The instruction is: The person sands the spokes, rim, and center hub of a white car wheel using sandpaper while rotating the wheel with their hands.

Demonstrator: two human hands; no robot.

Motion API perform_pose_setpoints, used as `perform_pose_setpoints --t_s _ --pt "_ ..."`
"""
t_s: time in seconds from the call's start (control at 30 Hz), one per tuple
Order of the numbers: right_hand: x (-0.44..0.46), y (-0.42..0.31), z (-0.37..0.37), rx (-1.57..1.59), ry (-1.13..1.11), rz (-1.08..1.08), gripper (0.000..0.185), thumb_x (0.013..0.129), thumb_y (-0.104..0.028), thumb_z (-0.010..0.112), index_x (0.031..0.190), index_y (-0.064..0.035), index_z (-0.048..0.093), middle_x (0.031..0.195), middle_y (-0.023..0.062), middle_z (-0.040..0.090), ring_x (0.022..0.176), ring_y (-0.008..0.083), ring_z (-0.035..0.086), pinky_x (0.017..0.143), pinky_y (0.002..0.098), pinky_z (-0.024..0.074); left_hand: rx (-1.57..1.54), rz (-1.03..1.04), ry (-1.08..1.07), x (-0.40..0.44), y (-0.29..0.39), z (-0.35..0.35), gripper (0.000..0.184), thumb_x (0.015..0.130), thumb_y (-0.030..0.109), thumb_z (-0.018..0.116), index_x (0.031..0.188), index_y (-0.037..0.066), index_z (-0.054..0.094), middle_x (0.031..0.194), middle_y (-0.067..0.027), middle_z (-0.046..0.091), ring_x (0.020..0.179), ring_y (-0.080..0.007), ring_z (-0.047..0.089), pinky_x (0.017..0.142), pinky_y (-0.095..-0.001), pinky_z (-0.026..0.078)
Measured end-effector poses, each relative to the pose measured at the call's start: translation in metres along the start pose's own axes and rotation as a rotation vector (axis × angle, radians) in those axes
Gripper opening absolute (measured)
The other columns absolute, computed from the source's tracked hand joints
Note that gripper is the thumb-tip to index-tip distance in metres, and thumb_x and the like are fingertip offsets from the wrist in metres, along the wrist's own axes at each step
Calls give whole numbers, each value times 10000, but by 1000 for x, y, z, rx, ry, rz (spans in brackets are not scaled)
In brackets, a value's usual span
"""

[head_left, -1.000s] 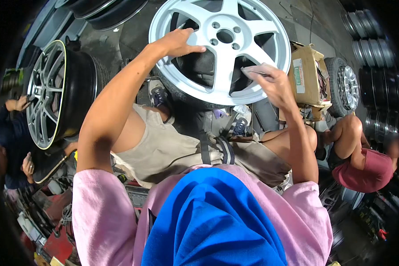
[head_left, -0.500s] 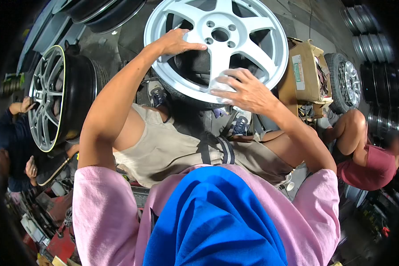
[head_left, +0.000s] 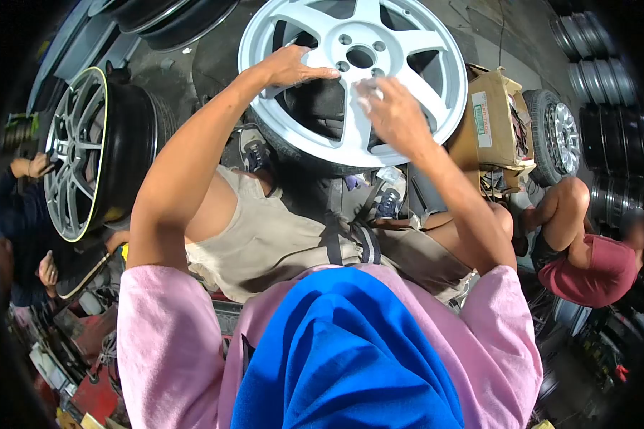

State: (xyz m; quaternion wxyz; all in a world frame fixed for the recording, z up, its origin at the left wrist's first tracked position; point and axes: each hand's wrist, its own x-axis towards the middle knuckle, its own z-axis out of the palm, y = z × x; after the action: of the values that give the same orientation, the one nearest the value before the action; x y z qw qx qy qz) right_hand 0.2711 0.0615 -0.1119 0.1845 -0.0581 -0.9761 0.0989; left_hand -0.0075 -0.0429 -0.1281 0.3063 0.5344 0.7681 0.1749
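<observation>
A white spoked wheel rim [head_left: 428, 41] lies face up on a dark tire in front of me. My left hand [head_left: 292, 67] rests on a spoke at its left, thumb stretched toward the hub and the other fingers over the spoke. On the lower spoke, just below the hub, is my right hand [head_left: 393, 113], blurred by motion. Its fingers are bent over something pale and thin, like sandpaper or cloth, pressed against the white surface; its edges are hard to make out.
At the left, a co-worker's hand [head_left: 39, 166] touches a grey rim [head_left: 96, 146] standing upright. An open cardboard box [head_left: 492, 118] and a tire with a silver rim [head_left: 551, 136] stand at the right. Another person in red [head_left: 594, 272] sits beyond; stacked rims [head_left: 612, 75] line the edge.
My right hand has moved from the rim's right part to its lower edge, then up the lower spoke toward the hub. My left hand stays on the spoke. The rim has shifted slightly.
</observation>
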Motion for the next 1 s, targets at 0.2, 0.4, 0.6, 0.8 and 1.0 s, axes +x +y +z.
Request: perform_pose_setpoints --t_s 0.2,0.4,0.6,0.8,1.0 --pt "-43 -31 -15 41 -75 -261 447 810 -93 707 1253 -39 684 1298 106 625 1254 271 593 1102 414 478 -91 5 120 6 -5 8 1275 698 880 693 1325 -220 546 1211 -390 650 1213 -433 644 1068 -439 493" --pt "0 -27 10 244 82 23 281 864 -76 694 1137 -21 728 1242 116 673 1195 303 632 1010 413 529 -316 -194 -114 -8 13 -12 904 812 842 627 884 -51 748 678 -137 687 568 -201 693 524 -330 555" --pt "-34 -36 -4 174 22 -168 332 884 -31 660 1211 -7 714 1360 124 645 1282 286 609 1152 441 461 -374 -215 -82 -2 4 0 906 884 828 534 798 -51 734 612 -139 650 514 -219 670 467 -350 541" --pt "-25 -52 4 121 69 -18 394 854 -95 717 1236 -2 700 1302 140 654 1293 321 587 1149 478 437 -188 -147 20 1 -3 2 976 926 840 421 804 -73 743 636 -185 649 556 -260 676 619 -398 576" --pt "-26 -37 13 117 95 7 398 868 -77 696 1261 -15 686 1333 138 643 1256 310 610 1145 487 445 -119 -116 86 13 -14 13 1047 936 854 351 777 -112 722 672 -267 649 766 -374 698 812 -486 517"
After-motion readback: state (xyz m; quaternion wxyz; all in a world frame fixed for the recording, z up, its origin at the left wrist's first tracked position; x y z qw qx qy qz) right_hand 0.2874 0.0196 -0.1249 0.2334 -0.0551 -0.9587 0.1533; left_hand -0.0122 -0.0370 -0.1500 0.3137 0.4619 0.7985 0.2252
